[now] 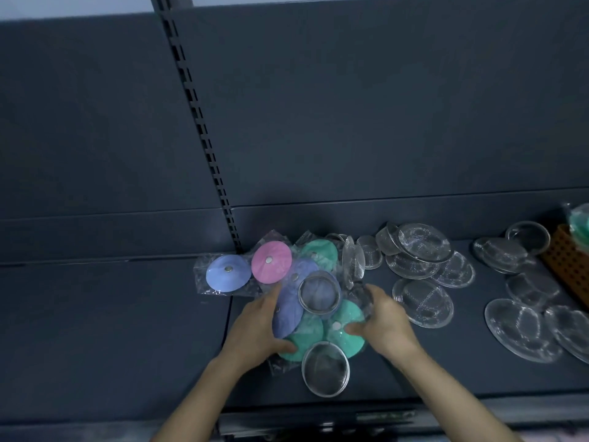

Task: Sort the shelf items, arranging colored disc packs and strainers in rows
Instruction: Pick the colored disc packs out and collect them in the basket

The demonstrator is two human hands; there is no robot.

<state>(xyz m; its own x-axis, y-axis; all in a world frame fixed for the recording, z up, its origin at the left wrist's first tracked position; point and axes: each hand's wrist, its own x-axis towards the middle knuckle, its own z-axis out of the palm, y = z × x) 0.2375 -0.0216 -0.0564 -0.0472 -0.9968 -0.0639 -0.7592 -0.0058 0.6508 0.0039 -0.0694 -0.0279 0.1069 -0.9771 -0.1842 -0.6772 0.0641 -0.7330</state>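
As left grip and right grip hold them, disc packs lie between.

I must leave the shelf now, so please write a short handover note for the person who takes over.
Left hand and right hand: each grips the pile of disc packs mid-shelf, one from each side.
Top strainer lies on the pile; front strainer lies at its near edge.
Blue pack and pink pack lie side by side, behind-left.
Loose strainers are heaped at right.
Done: no neat row yet. Left: row the packs, then strainers.
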